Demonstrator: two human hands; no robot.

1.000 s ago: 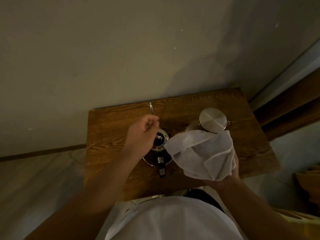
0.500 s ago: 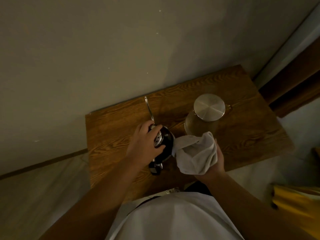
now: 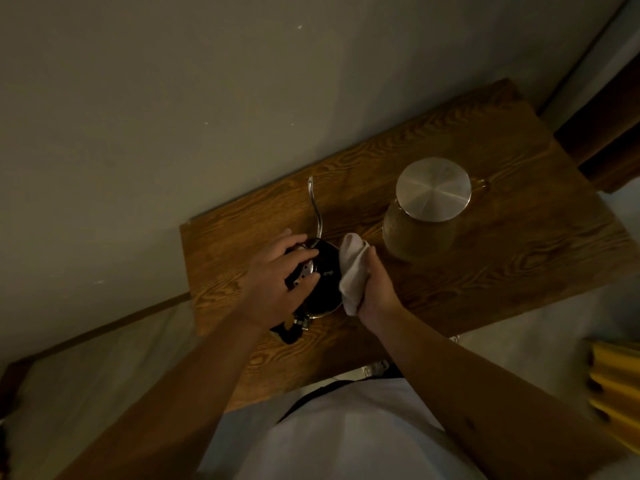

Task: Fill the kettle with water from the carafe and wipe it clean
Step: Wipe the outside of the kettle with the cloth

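A dark gooseneck kettle stands on the wooden table, its thin spout pointing toward the wall and its black handle toward me. My left hand lies over the kettle's lid, fingers spread across it and pressing down. A bunched white cloth is gripped in my right hand and pressed against the kettle's right side. The glass carafe with a round metal lid stands to the right of the kettle, apart from both hands.
The table sits against a plain wall. A dark wooden piece of furniture is at the far right, and something yellow lies at the right edge near the floor.
The cloth was spread open and held above the table; it is now bunched and pressed to the kettle's right side. My left hand shifted from the lid knob to lying flat over the lid.
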